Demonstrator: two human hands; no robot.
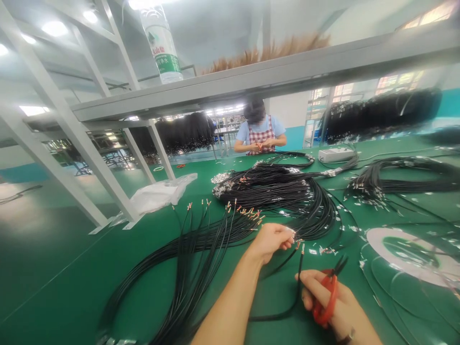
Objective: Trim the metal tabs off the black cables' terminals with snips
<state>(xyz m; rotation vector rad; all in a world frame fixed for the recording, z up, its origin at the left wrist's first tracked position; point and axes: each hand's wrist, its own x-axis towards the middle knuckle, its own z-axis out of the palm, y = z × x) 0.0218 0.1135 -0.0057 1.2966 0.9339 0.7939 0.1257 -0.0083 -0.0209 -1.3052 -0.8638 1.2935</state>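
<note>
My left hand (275, 240) is closed in a pinch at the near end of the large coiled cable bundle (273, 187); what lies between its fingertips is too small to make out. Scissors with red handles (325, 299) are in my right hand (332, 302), their dark blades pointing up and away. Beside that hand's fingertips a black cable (299, 278) rises with its stripped end upward, and a second cable end (293, 251) is just left of it. A looped bundle of black cables (172, 244) with copper-coloured ends spreads out on the left.
A white ring-shaped reel (381, 239) lies at the right on the green table (53, 282). Another cable coil (395, 175), a white box (336, 154) and a plastic bag (163, 191) are farther back. Metal shelf posts (82, 148) stand left; a person (260, 132) works opposite.
</note>
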